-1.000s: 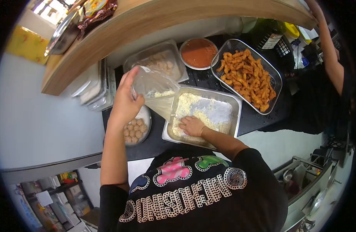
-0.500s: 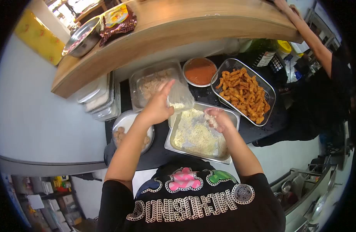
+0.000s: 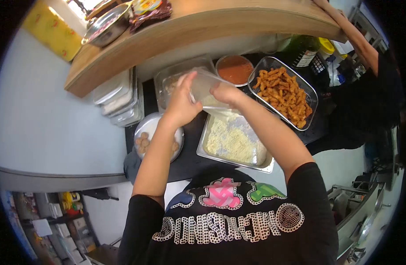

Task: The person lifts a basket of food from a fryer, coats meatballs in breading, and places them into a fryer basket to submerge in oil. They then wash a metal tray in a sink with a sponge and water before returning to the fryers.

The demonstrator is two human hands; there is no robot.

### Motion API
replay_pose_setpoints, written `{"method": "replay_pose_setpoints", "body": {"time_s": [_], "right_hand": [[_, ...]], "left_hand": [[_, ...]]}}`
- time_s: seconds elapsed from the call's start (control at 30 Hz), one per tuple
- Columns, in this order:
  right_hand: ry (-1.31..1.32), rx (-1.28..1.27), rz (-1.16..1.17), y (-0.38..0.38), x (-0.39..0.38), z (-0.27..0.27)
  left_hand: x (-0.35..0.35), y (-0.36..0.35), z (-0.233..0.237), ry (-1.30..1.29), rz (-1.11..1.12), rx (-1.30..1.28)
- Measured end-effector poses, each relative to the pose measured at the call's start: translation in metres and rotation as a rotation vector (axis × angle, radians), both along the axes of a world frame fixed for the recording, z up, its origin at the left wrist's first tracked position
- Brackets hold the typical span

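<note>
A clear plastic tub is tilted above the far edge of a metal tray. My left hand grips its left side, thumb and fingers spread around it. At the tub's right side is my right hand, closed against it, with its fingertips partly hidden. Pale yellow crumbs or flour lie across the tray. Behind the tub stands a clear container with coated pieces, largely covered by my left hand. A round metal bowl of meat-like balls sits to the left.
A wire basket of fried brown strips stands at the right, beside a bowl of orange-red sauce. Stacked lidded containers are on the left. A wooden shelf overhangs the back. Another person's arm reaches onto it.
My right hand has moved up and left from the tray to the tub. The tub is now tilted between both hands. My view has shifted slightly.
</note>
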State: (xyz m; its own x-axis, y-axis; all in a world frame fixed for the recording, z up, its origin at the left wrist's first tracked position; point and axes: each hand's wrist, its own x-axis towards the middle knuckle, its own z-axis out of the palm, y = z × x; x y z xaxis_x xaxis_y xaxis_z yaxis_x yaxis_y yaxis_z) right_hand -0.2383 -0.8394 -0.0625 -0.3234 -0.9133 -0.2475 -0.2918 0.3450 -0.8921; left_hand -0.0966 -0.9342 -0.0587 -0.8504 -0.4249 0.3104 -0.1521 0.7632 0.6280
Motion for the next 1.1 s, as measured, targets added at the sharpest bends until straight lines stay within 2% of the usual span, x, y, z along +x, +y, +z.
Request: {"method": "replay_pose_setpoints", "body": {"time_s": [0.03,0.13,0.27,0.37,0.43,0.47,0.57,0.67,0.73,0.77,0.8,0.83,0.87,0.9,0.93,1.0,1.07,1.1], "right_hand": [[0.151,0.018,0.096,-0.005,0.001,0.008],[0.385,0.19,0.202,-0.032,0.004,0.003],[0.113,0.168,0.021,-0.045,0.022,0.004],[-0.096,-0.008,-0.116,-0.061,0.041,-0.057],[-0.237,0.027,-0.208,-0.056,0.062,-0.081],[-0.308,0.046,-0.256,-0.053,0.069,-0.095],[-0.331,0.063,-0.234,-0.059,0.077,-0.183],[-0.296,0.028,-0.068,-0.018,0.071,-0.143],[-0.105,-0.177,-0.11,0.013,0.054,-0.138],[-0.036,-0.162,-0.13,0.036,0.042,-0.127],[0.037,-0.125,-0.16,0.059,0.027,-0.137],[0.14,-0.018,-0.113,0.082,0.005,-0.158],[0.35,0.084,-0.157,0.107,-0.01,-0.184],[0.49,0.256,-0.112,0.132,-0.023,-0.197],[0.696,0.434,-0.075,0.156,-0.036,-0.237],[0.718,0.393,-0.249,0.191,-0.036,-0.25],[1.02,0.334,-0.278,0.195,-0.009,-0.255],[0.944,0.397,-0.258,0.189,0.003,-0.254]], "left_hand": [[0.005,0.0,0.001,0.056,0.039,-0.019],[0.026,0.01,0.015,0.083,0.108,0.145],[0.042,0.003,0.009,0.115,0.15,0.066],[0.048,-0.008,0.008,0.05,0.121,0.017],[0.049,-0.013,0.0,-0.008,0.05,0.003],[0.048,-0.017,-0.01,-0.053,0.021,-0.008],[0.041,-0.03,-0.063,-0.197,-0.084,0.018],[0.039,-0.034,-0.106,-0.426,-0.095,0.143],[0.043,-0.032,-0.128,-0.321,-0.036,0.102],[0.042,-0.034,-0.141,-0.273,-0.04,0.069],[0.045,-0.034,-0.149,-0.225,-0.035,0.038],[0.048,-0.028,-0.147,-0.232,0.005,0.117],[0.053,-0.013,-0.15,-0.249,0.043,0.211],[0.058,0.0,-0.163,-0.296,0.09,0.173],[0.058,0.01,-0.183,-0.342,0.135,0.134],[0.058,0.025,-0.219,-0.303,0.185,0.061],[0.053,0.039,-0.234,-0.252,0.232,0.128],[0.051,0.044,-0.238,-0.229,0.256,0.165]]}}
